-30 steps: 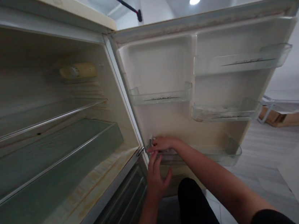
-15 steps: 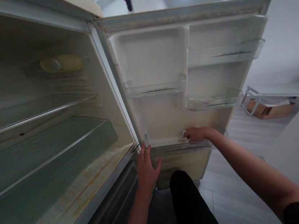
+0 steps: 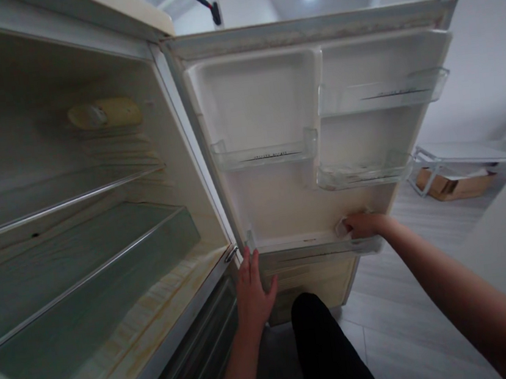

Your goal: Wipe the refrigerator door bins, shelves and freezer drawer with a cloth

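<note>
An open fridge door [image 3: 277,205] swings out in front of me, its inner side facing me. In my right hand [image 3: 362,225] is a white cloth or wipe [image 3: 342,228], its exact kind unclear; the fingers press it into the right part of the bottom door shelf [image 3: 298,256]. My left hand [image 3: 253,297] has its fingers spread and holds nothing. Its fingertips rest at the left end of that same shelf, by the hinge side. A dark stain [image 3: 310,241] shows on the shelf floor between the hands.
To the left is the fridge interior with a glass shelf [image 3: 70,199], stained lower edge and yellowed lamp cover [image 3: 105,113]. Clear door racks [image 3: 265,154] jut out above my hands. My black-clad knee [image 3: 314,329] is below. A cardboard box [image 3: 457,183] lies under a white table [image 3: 470,152].
My right hand has slid the white cloth to the right along the bottom door shelf, uncovering the dark stain. My left hand stays nearly in place.
</note>
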`<state>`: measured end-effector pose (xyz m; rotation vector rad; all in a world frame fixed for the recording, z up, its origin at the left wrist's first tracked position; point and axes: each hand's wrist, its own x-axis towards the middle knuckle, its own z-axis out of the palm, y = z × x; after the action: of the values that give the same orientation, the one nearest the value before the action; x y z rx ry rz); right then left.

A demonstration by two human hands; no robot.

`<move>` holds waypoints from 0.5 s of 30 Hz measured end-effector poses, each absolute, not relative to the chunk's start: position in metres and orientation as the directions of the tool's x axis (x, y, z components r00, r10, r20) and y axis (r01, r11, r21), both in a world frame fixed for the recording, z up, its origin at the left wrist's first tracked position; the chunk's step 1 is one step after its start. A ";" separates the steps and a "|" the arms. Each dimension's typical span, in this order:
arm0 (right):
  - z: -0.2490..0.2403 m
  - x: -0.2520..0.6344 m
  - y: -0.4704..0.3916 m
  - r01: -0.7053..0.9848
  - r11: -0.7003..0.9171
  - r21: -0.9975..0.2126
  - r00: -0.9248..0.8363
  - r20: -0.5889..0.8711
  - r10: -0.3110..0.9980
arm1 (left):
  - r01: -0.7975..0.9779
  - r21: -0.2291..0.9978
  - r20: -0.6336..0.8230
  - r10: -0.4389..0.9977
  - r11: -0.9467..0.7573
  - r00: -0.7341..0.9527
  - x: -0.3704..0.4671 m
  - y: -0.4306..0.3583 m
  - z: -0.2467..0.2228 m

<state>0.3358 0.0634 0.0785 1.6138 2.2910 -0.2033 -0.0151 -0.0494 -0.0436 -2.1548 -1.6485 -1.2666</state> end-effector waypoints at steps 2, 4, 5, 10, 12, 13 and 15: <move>0.078 0.336 0.063 0.928 0.370 0.039 -0.330 -0.372 0.868 | 0.832 0.386 0.668 0.743 -0.398 0.046 -0.016 -0.051 -0.042; 0.076 0.332 0.064 0.911 0.409 -0.044 -0.398 -0.352 0.847 | 0.803 0.429 0.637 0.769 -0.413 0.055 -0.017 -0.054 -0.039; 0.076 0.328 0.064 0.891 0.439 -0.115 -0.451 -0.328 0.830 | 0.784 0.458 0.618 0.784 -0.419 0.058 -0.018 -0.055 -0.039; 0.079 0.281 0.061 0.602 0.569 -0.560 -0.725 -0.084 0.684 | 0.587 0.668 0.549 0.835 -0.457 0.025 -0.026 -0.067 -0.062; 0.083 0.255 0.055 0.466 0.597 -0.653 -0.762 0.047 0.646 | 0.441 0.791 0.479 0.878 -0.425 -0.013 -0.032 -0.074 -0.086; 0.085 0.241 0.050 0.403 0.610 -0.682 -0.772 0.105 0.627 | 0.354 0.859 0.413 0.909 -0.369 -0.056 -0.035 -0.079 -0.100; 0.084 0.210 0.038 0.317 0.644 -0.696 -0.787 0.186 0.589 | 0.202 0.948 0.273 0.954 -0.245 -0.124 -0.041 -0.088 -0.124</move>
<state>0.2100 0.0380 0.0845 0.9289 3.2030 -1.2147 -0.0406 -0.0880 -0.1244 -2.3148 -2.0861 -2.2450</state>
